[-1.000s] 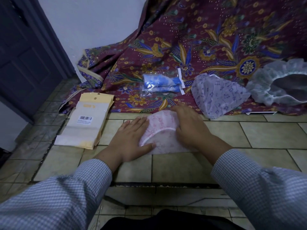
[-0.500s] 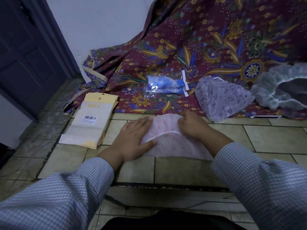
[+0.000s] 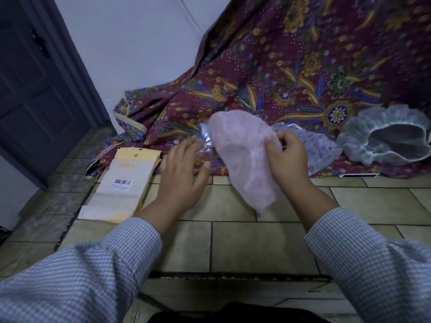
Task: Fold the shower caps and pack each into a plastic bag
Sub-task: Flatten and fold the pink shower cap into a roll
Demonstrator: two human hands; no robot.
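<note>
While right hand (image 3: 285, 157) pinches pink cap (image 3: 245, 159), left hand (image 3: 180, 176) spreads free

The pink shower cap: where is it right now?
In the head view the pink shower cap hangs centre frame above the tiled floor, held by the right hand, with the open left hand just beside it.

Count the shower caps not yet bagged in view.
3. Pink cap held up in the right hand; lilac folded cap on the batik cloth behind that hand; white open cap far right. A bagged blue one is mostly hidden behind the pink cap.
</note>
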